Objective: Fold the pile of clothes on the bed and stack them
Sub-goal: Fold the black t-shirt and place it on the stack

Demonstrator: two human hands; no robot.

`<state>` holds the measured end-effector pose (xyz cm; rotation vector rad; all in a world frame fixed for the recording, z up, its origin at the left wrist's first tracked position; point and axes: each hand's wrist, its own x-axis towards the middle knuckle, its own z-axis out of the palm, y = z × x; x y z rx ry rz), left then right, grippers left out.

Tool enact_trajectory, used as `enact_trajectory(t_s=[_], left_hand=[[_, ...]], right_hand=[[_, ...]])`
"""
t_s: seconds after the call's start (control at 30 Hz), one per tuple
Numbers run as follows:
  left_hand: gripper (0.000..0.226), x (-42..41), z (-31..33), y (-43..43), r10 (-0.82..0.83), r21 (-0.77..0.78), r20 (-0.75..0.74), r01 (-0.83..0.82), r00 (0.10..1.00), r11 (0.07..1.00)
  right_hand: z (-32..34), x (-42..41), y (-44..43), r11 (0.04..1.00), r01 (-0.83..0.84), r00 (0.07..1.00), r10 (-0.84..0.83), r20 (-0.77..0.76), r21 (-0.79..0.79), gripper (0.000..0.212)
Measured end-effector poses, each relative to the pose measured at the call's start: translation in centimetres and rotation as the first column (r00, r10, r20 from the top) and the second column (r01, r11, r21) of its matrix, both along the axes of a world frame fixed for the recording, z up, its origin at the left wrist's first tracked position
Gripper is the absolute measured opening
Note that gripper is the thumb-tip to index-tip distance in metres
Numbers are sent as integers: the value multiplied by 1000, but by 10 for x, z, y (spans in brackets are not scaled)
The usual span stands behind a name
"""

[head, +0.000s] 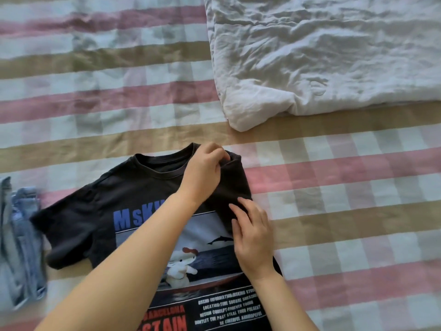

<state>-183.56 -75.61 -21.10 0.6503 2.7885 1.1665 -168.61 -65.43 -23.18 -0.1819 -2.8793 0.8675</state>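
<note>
Black T-shirt (pixel 100 211) pinched by left hand (pixel 202 172).

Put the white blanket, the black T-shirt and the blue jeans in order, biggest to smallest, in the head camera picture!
1. White blanket, though the picture's edge cuts it off.
2. Black T-shirt, partly hidden by arms and also cut off.
3. Blue jeans, bunched and cut off at the left edge, so their real size is unsure.

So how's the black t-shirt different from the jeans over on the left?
The black t-shirt lies spread flat, print up, with both hands working it: the left hand pinches the shoulder, the right hand presses the side edge. The jeans sit bunched at the edge of view, untouched. The t-shirt is dark with a colourful graphic; the jeans are plain light-blue denim. Both rest on the checked bedsheet.
</note>
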Motion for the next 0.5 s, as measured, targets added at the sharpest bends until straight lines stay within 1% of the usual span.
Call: enact_trajectory(t_s=[0.03,0.07,0.1,0.13,0.17,0.2,0.27,0.33,0.37,0.43,0.5], left_hand=[[29,9,-6,2,-71,-21,-106,69,992,997],[31,18,-16,5,-173,-106,-135,159,976,981],[37,26,-26,7,-258,-234,-77,234,963,944],[44,33,-36,6,-293,-358,6,275,956,892],[50,37,-47,3,-284,-449,70,285,956,847],[54,40,-56,0,-258,-500,98,272,961,822],[57,43,-67,-2,-226,-551,93,239,970,799],[57,44,-68,0,-215,-563,89,227,973,794],[58,43,-65,0,-204,-539,94,222,974,813],[55,43,-53,-4,-123,-428,93,151,988,891],[47,45,-35,-25,50,-251,65,-32,997,968]], right_hand=[[-2,0,-1,995,3,999,-8,52,97,39],[-4,0,-2,982,-5,992,-18,121,189,44],[-6,0,-3,966,-20,980,-32,197,259,48],[-8,0,-3,951,-40,964,-45,263,308,52],[-10,0,-4,938,-59,948,-55,314,341,54],[-13,0,-4,927,-76,936,-61,348,367,55],[-17,0,-4,914,-99,922,-65,383,394,57],[-17,0,-4,918,-102,920,-60,387,383,55],[-15,0,-5,929,-92,924,-55,378,360,54],[-7,0,-7,960,-54,945,-40,324,276,49],[3,-3,-16,988,-51,974,18,226,143,46]])
